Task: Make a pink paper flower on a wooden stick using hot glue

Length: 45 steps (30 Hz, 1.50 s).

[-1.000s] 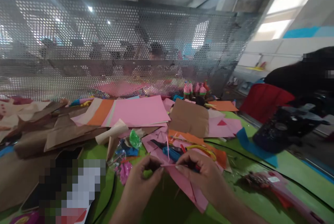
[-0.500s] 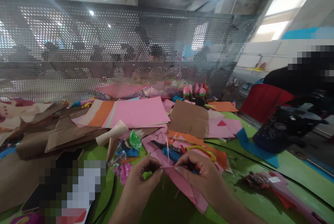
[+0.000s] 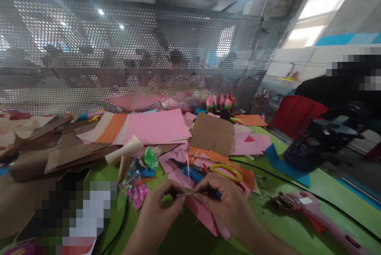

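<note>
Low in the middle of the view, my left hand and my right hand pinch a narrow pink paper strip between thumbs and forefingers. Their fingertips almost meet, hiding most of the strip. A thin pale pink sliver rises just behind the fingers. Under my right hand lie pink paper pieces. Beyond the hands rest a blue-handled cutting tool and yellow-handled scissors, partly covered by the right hand.
Pink sheets, brown card and a rolled paper tube lie across the green table. Crumpled green plastic sits left of the tools. A pink-handled tool and a black cable are at right. A perforated screen stands behind.
My fingertips have come closer together, so less of the pink strip shows between them. The whole view has shifted slightly.
</note>
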Each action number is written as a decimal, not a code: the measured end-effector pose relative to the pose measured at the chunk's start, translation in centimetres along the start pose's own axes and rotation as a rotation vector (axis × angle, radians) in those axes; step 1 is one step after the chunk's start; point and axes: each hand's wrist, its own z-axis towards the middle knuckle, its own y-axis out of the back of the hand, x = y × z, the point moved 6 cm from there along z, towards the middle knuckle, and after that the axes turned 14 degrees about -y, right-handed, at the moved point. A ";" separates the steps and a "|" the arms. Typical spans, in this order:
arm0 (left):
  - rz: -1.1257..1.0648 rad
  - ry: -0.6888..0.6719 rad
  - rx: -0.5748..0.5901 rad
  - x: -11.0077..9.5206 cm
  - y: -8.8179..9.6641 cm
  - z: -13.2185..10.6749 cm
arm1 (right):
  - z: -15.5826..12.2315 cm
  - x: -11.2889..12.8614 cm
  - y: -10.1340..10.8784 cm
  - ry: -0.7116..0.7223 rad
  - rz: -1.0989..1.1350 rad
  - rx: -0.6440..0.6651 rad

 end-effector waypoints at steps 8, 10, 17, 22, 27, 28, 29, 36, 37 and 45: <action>0.075 -0.012 -0.034 0.2 0.6 0.1 | 0.2 -0.1 0.1 0.026 0.002 0.023; 0.081 -0.021 -0.042 0.4 0.8 0.1 | 0.2 -0.2 0.3 0.016 0.010 0.004; 0.037 -0.041 -0.016 0.3 0.2 0.1 | 0.2 -0.2 0.3 0.003 0.010 -0.007; 0.065 -0.015 -0.031 0.2 0.4 0.2 | 0.2 -0.2 0.1 -0.008 0.059 0.036; 0.007 -0.009 -0.038 -0.1 0.1 0.2 | 0.2 -0.2 0.1 -0.001 0.076 0.042; -0.004 -0.006 -0.040 -0.1 0.1 0.2 | 0.2 -0.2 0.1 0.005 0.078 0.040; -0.010 -0.004 -0.044 -0.1 0.0 0.1 | 0.2 -0.2 0.1 0.011 0.080 0.039; 0.016 0.005 -0.035 -0.1 0.1 0.1 | 0.2 -0.2 -0.2 0.046 0.033 0.049; 0.012 0.008 -0.021 -0.1 0.0 0.1 | 0.2 -0.2 -0.1 0.046 0.025 0.037; 0.033 -0.017 -0.039 -0.1 0.2 0.2 | 0.0 -0.1 0.1 0.033 0.038 0.019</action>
